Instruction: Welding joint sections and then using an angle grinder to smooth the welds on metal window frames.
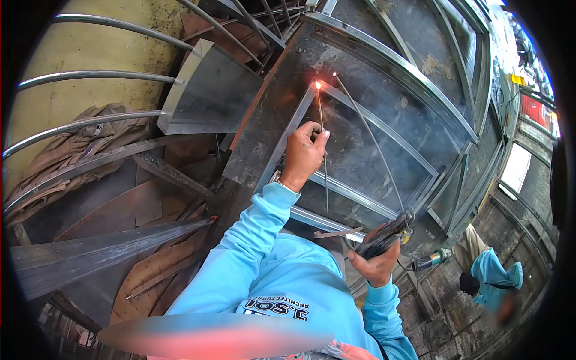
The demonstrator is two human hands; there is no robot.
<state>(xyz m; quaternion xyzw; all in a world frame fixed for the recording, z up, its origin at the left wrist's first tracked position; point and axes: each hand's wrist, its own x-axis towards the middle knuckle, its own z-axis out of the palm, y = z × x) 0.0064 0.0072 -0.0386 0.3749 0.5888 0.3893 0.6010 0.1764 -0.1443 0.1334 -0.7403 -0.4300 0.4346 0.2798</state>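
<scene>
My left hand (303,155) pinches a thin metal rod (326,180) between thumb and fingers. The rod's far end meets a glowing orange spot at the corner of a flat metal frame (384,129) lying on a dark steel table (258,147). In my right hand (379,267) is a dark welding electrode holder (387,237), closer to my body. A long welding electrode (375,144) extends from it toward that corner. Its tip glows red, a little right of the hot spot and apart from it. Faint smoke hangs over the frame.
A larger metal frame (408,69) rests along the table's far right side. Left of the table stand a sheet-metal piece (210,90) with curved bars and a brown cloth (90,144). An angle grinder (429,261) lies right of my right hand. Another person (492,273) is at lower right.
</scene>
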